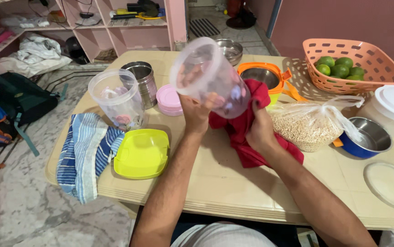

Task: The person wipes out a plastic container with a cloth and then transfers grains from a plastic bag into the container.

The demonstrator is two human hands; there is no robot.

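Between both hands (197, 112) (261, 130), clear jar (208, 75) against red cloth (251, 151).

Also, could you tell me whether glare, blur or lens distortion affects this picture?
Head view: soft, even light, faint shadows; mild sheen on the clear container held by the left hand, the right hand on the red cloth; table edge bows from wide-angle distortion; overall sharp, little blur.
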